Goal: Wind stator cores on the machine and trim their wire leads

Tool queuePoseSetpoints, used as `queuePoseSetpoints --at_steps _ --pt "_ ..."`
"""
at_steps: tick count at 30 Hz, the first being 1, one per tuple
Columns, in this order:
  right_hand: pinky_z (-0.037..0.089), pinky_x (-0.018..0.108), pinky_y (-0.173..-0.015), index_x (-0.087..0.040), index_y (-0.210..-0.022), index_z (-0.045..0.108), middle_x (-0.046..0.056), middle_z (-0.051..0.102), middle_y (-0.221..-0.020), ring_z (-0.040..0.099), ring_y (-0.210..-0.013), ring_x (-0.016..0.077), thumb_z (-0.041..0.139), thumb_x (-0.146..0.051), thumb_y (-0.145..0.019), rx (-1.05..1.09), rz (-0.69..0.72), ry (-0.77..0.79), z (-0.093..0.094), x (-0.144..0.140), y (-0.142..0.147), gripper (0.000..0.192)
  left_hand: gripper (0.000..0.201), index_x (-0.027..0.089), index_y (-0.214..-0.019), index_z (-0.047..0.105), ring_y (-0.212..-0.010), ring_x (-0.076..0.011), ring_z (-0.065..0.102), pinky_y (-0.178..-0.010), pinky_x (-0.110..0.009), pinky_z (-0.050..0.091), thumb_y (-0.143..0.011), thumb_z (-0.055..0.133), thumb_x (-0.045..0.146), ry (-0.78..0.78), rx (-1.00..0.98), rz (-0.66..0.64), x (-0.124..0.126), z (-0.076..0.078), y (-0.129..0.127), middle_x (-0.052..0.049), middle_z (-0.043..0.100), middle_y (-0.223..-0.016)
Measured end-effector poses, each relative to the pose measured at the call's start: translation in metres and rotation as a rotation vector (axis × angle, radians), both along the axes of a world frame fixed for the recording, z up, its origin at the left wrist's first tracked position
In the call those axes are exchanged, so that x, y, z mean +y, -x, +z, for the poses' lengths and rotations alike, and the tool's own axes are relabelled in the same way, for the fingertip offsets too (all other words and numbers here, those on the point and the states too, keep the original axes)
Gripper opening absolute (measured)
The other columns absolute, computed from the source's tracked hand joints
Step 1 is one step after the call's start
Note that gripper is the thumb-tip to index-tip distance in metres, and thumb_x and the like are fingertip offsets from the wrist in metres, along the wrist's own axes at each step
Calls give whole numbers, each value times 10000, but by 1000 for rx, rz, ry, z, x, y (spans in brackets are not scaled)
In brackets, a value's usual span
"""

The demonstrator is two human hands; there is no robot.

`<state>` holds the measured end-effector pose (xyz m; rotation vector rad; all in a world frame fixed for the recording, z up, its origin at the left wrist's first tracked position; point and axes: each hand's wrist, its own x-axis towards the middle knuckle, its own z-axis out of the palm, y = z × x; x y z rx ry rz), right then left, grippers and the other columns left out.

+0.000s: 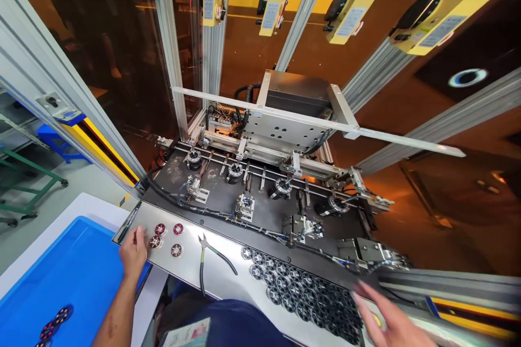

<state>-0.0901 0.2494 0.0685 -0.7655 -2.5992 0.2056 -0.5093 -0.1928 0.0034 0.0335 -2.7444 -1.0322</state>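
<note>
Four small wound stators [166, 238] lie on the steel desk [228, 282] at the fingertips of the left hand [133, 252], which rests loosely spread, pinching nothing. They look light, rigid, with delicate copper windings; best taken by the outer rim. The right hand [391, 321], blurred and open, hovers beside rows of bare stator cores [301, 295]. Cutters [205, 257] lie between the hands. More stators on the blue tray [77, 276] are cut off.

The left hand [133, 252] reached forward, fingers loosely curled, palm down; the right hand [391, 320] lay blurred, fingers spread open.
</note>
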Motion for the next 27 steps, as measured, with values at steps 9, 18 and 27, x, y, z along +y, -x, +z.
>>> queuePoseSetpoints --at_steps 9,18,27 --pt "533 341 -1002 -165 -1202 661 120 716 -1199 673 -1121 217 639 -263 -938 -103 779 37 102 -47 391 283 553 198 -1194 661 -881 -280 748 -779 -372 569 -866 479 605 -124 -38 118 -39 50 -32 -82 777 -895" --pt "548 448 -938 -169 -1191 626 89 634 -1238 636 -1087 223 607 -343 -972 -373 827 93 41 -82 524 281 560 238 -1174 679 -933 -300 745 -797 -400 570 -821 534 648 -73 -112 209 -57 72 -58 -67 786 -916" --pt "574 420 -880 -153 -1232 602 93 632 -1224 652 -1044 223 624 -356 -962 -538 360 486 28 -64 551 339 392 193 -1099 679 -852 -233 720 -834 -379 585 -973 423 461 164 224 -393 53 122 46 -82 756 -952"
